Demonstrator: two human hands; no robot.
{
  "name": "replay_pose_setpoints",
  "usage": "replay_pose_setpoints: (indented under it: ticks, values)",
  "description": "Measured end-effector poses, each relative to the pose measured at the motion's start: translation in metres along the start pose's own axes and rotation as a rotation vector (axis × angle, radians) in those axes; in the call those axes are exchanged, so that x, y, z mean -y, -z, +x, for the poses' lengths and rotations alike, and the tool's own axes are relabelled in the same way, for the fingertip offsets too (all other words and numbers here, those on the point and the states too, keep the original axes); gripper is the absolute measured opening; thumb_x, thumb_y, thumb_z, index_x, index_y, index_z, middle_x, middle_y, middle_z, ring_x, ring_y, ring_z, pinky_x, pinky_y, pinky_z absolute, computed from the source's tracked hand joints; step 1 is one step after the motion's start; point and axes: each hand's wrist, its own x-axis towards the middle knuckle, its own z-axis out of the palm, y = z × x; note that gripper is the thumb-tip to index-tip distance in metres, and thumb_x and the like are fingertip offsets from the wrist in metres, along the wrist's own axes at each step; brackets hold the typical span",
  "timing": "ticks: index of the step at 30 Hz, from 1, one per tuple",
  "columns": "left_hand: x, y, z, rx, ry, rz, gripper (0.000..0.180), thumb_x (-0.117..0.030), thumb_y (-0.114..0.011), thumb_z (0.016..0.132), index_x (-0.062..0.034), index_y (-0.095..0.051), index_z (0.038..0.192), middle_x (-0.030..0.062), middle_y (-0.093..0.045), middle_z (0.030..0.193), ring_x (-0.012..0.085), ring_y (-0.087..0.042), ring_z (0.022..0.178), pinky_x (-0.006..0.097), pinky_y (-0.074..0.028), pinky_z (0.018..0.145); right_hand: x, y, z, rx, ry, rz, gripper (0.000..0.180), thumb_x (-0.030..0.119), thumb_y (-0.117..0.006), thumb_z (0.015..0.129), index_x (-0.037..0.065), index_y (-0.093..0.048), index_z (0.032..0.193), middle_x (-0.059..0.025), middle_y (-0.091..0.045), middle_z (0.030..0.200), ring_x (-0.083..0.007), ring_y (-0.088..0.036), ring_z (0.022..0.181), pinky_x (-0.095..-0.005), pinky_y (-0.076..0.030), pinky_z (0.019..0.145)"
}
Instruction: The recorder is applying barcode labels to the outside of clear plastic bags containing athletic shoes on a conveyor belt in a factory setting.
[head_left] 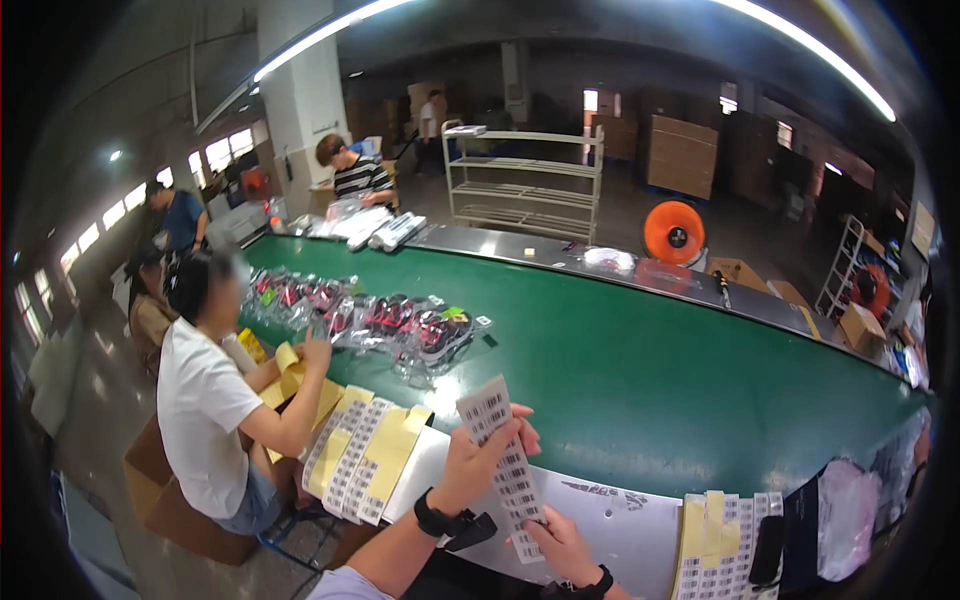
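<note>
A long white strip of barcode labels (514, 482) is held up in front of me, tilted with its top toward the left. My left hand (474, 462) is closed around its upper half, with fingertips showing past the right edge. Lower down, my right hand (562, 545) pinches the strip near its bottom end between thumb and fingers. Dark bands circle both wrists. To the left, label sheets (365, 450) with yellow backing lie at the table edge. More label sheets (715, 540) lie at the right, with a black phone-like object (767, 550) on them.
A green conveyor belt (640, 370) stretches ahead, carrying clear-bagged pink and black items (390, 320). A person in white (205, 400) sits at left, handling yellow backing paper. Plastic bags (848, 515) lie at right. Beyond stand an orange fan (674, 235) and a rack (525, 170).
</note>
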Motion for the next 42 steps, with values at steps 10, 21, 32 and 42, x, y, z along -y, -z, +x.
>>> replay_pose_setpoints:
  ticks: [10, 21, 32, 42]
  values:
    - [0.029, 0.018, -0.055, -0.065, 0.109, 0.047, 0.035, -0.021, -0.053, 0.104, 0.0048, -0.057, 0.128, 0.0127, -0.069, 0.118, 0.0192, -0.067, 0.105, 0.035, -0.054, 0.092, -0.020, -0.030, 0.011, -0.104, 0.148, 0.023, 0.014, 0.005, -0.055, 0.100, -0.003, -0.060, 0.110, -0.0070, -0.067, 0.096, -0.0134, -0.066, 0.078, -0.0275, -0.054, 0.073]
    - [0.096, 0.286, -0.034, -0.814, 0.265, -0.063, 0.015, -0.007, -0.061, 0.096, -0.0036, -0.061, 0.110, 0.0058, -0.067, 0.096, 0.0192, -0.066, 0.082, 0.039, -0.056, 0.071, -0.092, 0.049, -0.053, -0.347, -0.154, -0.092, 0.010, 0.003, -0.059, 0.097, -0.004, -0.061, 0.104, -0.0096, -0.068, 0.089, -0.0151, -0.067, 0.075, -0.0268, -0.055, 0.069]
    - [0.130, 0.328, -0.042, -0.928, 0.273, -0.153, 0.020, -0.003, -0.057, 0.094, 0.0010, -0.060, 0.113, 0.0082, -0.067, 0.095, 0.0197, -0.066, 0.081, 0.035, -0.054, 0.071, -0.132, 0.070, -0.076, -0.537, -0.155, -0.157, 0.008, 0.001, -0.057, 0.098, -0.004, -0.061, 0.101, -0.0091, -0.067, 0.085, -0.0099, -0.063, 0.065, -0.0211, -0.052, 0.057]
    - [0.096, 0.375, -0.086, -0.764, 0.114, 1.430, 0.052, -0.033, -0.068, 0.090, 0.0064, -0.058, 0.122, 0.0274, -0.063, 0.119, 0.0441, -0.058, 0.113, 0.048, -0.044, 0.099, -0.129, 0.045, -0.065, -0.647, -0.107, -0.265, 0.007, -0.001, -0.056, 0.097, -0.004, -0.062, 0.100, -0.0082, -0.066, 0.077, -0.0082, -0.059, 0.056, -0.0204, -0.047, 0.047]
